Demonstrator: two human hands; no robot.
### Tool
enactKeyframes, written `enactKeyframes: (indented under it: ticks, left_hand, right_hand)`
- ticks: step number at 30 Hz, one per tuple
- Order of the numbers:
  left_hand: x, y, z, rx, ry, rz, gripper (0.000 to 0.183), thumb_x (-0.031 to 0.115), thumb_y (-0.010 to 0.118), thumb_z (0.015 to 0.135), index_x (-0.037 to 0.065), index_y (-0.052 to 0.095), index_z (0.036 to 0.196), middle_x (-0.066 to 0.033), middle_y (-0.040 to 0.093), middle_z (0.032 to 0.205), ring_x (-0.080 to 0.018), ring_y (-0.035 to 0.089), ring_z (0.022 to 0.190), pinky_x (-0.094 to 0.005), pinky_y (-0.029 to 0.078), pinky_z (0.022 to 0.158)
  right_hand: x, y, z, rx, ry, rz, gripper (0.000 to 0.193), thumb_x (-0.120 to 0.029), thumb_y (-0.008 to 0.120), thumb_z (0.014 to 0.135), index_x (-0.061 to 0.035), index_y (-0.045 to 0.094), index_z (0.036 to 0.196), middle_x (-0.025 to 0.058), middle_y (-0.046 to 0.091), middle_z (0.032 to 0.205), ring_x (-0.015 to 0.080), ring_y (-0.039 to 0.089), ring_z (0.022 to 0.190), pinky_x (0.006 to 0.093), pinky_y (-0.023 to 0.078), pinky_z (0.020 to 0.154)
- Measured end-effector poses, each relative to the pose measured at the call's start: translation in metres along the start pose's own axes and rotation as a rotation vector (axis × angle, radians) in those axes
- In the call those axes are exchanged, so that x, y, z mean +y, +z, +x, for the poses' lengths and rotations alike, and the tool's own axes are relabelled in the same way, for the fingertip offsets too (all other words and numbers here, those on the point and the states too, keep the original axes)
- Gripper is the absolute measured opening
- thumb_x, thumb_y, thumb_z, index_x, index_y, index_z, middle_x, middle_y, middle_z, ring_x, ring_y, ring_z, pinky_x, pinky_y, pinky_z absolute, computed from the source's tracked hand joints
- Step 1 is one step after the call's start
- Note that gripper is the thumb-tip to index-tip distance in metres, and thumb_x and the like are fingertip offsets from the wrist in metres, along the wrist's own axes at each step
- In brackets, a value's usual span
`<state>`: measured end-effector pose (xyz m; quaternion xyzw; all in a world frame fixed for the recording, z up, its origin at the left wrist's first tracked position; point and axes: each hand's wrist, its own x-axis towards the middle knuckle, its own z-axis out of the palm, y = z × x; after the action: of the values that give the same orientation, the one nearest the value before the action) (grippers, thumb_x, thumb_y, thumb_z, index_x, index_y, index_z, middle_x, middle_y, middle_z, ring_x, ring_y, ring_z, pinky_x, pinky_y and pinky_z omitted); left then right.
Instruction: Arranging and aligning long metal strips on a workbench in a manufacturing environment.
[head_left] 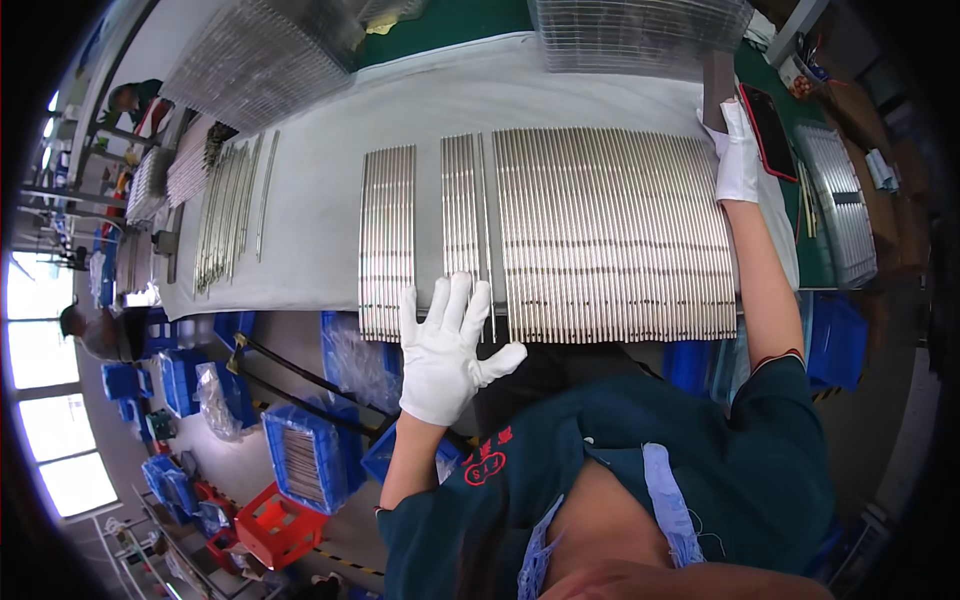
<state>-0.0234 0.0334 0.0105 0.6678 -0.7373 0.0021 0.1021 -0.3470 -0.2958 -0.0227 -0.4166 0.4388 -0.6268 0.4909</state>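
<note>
Slim silvery metal rods lie side by side on a pale cloth, running away from me. They form a wide group (pixel 615 235) at the right, a narrow group (pixel 460 205) and another narrow group (pixel 387 240) further left. A single rod (pixel 486 220) lies apart between the wide group and its neighbour. My left hand (pixel 443 355), in a white glove, is open with fingers spread, its fingertips over the near ends of the narrow groups. My right hand (pixel 737 155), also gloved, is closed around the near end of a grey-brown block (pixel 718 88) by the wide group's far right corner.
Loose rods (pixel 225 215) lie at the cloth's left. Stacked clear plastic trays (pixel 265 65) and more trays (pixel 640 35) stand at the back. A red-edged phone (pixel 768 130) lies beside my right hand. Blue crates (pixel 310 455) and a red crate (pixel 280 525) are on the floor at left.
</note>
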Motion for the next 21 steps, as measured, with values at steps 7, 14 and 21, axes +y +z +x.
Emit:
enactKeyframes:
  ticks: [7,14,21]
  left_hand:
    - [-0.01,-0.008,-0.007,0.002,-0.084,0.045,0.088,0.065,0.062,0.09,0.0,0.049,0.148,-0.0217,0.054,0.146,-0.0383,0.05,0.137,-0.0625,0.022,0.12]
    - [0.014,-0.002,0.011,0.024,0.105,-0.13,0.088,0.068,0.061,0.088,0.001,0.052,0.144,-0.0215,0.056,0.141,-0.0397,0.052,0.132,-0.0623,0.028,0.115]
    - [0.014,-0.004,0.009,-0.013,0.108,-0.088,0.087,0.067,0.06,0.088,0.001,0.051,0.144,-0.0199,0.055,0.142,-0.0387,0.05,0.133,-0.0617,0.027,0.117]
  right_hand:
    - [0.004,-0.003,0.003,0.014,0.009,0.013,0.061,-0.041,0.066,0.101,0.0035,0.055,0.141,0.0125,0.065,0.128,0.0233,0.067,0.115,0.0333,0.052,0.101]
    - [0.02,-0.019,0.021,-0.046,-0.059,0.04,0.058,-0.035,0.067,0.1,0.0028,0.053,0.142,0.0148,0.061,0.133,0.0268,0.062,0.122,0.0411,0.049,0.112]
    - [0.001,-0.003,0.005,-0.044,0.007,0.232,0.058,-0.034,0.066,0.101,0.0025,0.051,0.143,0.0165,0.059,0.137,0.0292,0.058,0.128,0.0466,0.047,0.115]
